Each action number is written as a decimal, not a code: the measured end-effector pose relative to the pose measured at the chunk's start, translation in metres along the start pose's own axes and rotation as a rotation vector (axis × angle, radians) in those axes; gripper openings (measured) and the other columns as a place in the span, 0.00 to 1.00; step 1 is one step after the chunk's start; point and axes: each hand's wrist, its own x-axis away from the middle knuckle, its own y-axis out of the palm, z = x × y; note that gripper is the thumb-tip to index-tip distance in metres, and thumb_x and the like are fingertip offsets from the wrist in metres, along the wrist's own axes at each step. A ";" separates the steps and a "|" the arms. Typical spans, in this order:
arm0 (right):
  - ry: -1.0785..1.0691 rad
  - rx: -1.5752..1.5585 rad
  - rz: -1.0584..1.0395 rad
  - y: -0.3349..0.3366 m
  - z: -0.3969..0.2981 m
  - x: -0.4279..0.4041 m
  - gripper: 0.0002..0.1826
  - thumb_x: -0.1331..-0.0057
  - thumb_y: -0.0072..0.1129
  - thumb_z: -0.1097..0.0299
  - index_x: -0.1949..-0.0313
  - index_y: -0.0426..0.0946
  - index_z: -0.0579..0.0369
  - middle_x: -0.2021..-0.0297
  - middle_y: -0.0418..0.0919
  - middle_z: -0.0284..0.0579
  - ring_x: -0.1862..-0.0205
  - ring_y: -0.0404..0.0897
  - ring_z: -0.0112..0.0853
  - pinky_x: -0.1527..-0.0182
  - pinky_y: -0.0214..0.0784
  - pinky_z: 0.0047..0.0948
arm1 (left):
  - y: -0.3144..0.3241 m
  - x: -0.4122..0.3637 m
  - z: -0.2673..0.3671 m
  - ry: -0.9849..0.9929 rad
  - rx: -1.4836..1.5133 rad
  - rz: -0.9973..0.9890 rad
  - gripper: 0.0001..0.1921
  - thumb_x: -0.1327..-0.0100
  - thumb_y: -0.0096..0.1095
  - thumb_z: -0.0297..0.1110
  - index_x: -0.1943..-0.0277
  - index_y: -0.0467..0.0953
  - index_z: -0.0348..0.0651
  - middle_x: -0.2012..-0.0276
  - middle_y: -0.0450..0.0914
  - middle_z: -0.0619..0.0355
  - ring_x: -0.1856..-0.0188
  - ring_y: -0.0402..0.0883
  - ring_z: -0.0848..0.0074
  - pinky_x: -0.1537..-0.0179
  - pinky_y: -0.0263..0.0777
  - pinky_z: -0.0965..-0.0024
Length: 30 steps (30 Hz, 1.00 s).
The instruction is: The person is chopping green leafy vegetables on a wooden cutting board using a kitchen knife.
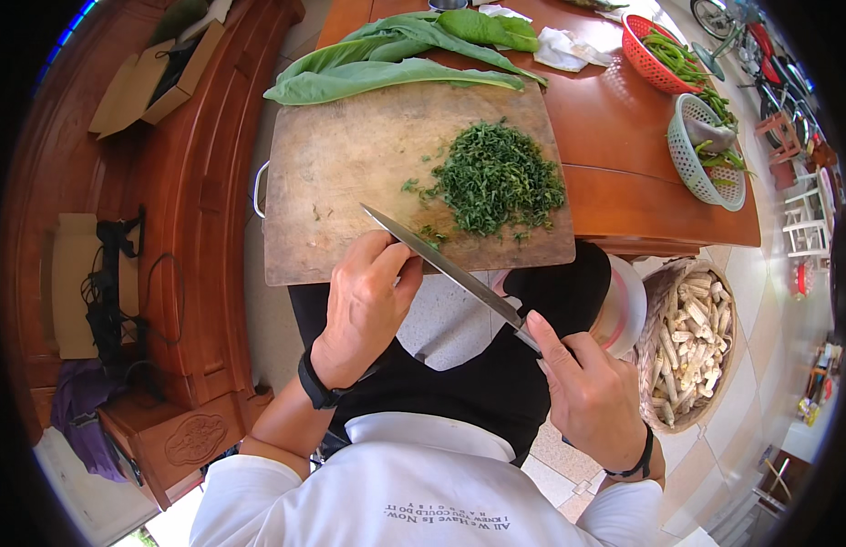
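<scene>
A kitchen knife [450, 270] slants over the near edge of a wooden cutting board [341, 178], its tip pointing up and left. My right hand [587, 390] is closed around its handle. My left hand [372, 304] has its fingers curled together beside the blade, close to the tip. Whether those fingertips touch the steel or pinch a small scrap is hidden. On the right half of the board lies a heap of finely chopped green leaves [498, 178], with loose bits around it. Large whole green leaves [395, 75] lie across the far edge.
To the right on the wooden table [621, 205] stand a red basket [652, 65] of green beans and a pale basket [703, 164] with vegetables. Crumpled tissue [566, 49] lies behind the board. A woven basket of corncobs [693, 342] is on the floor; wooden furniture [211, 205] stands left.
</scene>
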 end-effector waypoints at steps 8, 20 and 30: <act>0.006 0.018 -0.022 0.001 -0.001 0.000 0.34 0.42 0.61 0.79 0.33 0.73 0.47 0.72 0.70 0.42 0.79 0.75 0.35 0.78 0.67 0.35 | 0.000 -0.003 0.005 -0.021 -0.006 -0.001 0.07 0.50 0.69 0.17 0.68 0.79 0.35 0.69 0.78 0.49 0.66 0.79 0.52 0.66 0.74 0.56; -0.019 -0.104 0.023 0.027 0.004 -0.032 0.33 0.39 0.62 0.76 0.33 0.70 0.49 0.71 0.72 0.45 0.77 0.77 0.39 0.77 0.70 0.36 | 0.003 -0.001 0.002 -0.010 -0.026 0.028 0.05 0.48 0.70 0.20 0.69 0.79 0.37 0.69 0.79 0.50 0.67 0.81 0.54 0.66 0.76 0.58; 0.025 -0.104 -0.009 0.001 -0.003 -0.010 0.32 0.39 0.62 0.77 0.34 0.73 0.49 0.72 0.72 0.43 0.77 0.76 0.40 0.74 0.68 0.38 | 0.001 0.000 0.001 -0.036 -0.012 -0.006 0.06 0.49 0.70 0.20 0.68 0.79 0.36 0.70 0.79 0.50 0.68 0.81 0.54 0.69 0.75 0.57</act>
